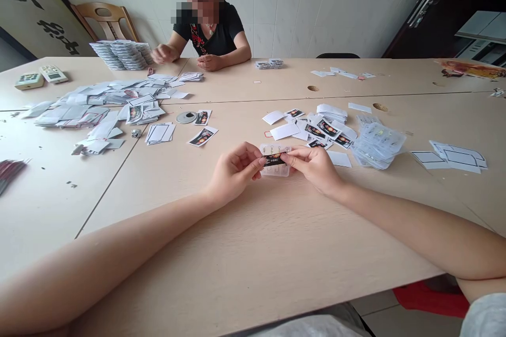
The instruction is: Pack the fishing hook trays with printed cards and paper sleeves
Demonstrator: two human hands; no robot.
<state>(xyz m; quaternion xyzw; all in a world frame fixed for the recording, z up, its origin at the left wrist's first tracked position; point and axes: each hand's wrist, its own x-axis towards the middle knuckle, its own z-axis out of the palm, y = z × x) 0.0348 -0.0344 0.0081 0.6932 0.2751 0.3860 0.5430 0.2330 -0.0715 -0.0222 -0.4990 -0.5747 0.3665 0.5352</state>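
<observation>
Between my two hands is a small clear plastic box with hook-like shapes showing inside it. A black printed label lies across its front. My left hand is closed at the box's left side, its thumb on the label's left end. At the right side my right hand pinches too, its thumb on the label's right end. The fingers behind the box are partly hidden. Just beyond my right hand lie loose printed labels and a pile of similar clear boxes.
Across the table sits a person. At the left are a heap of white cards, stacked packs and a grey tape roll. Outlined white cards lie at the right. The table has round holes.
</observation>
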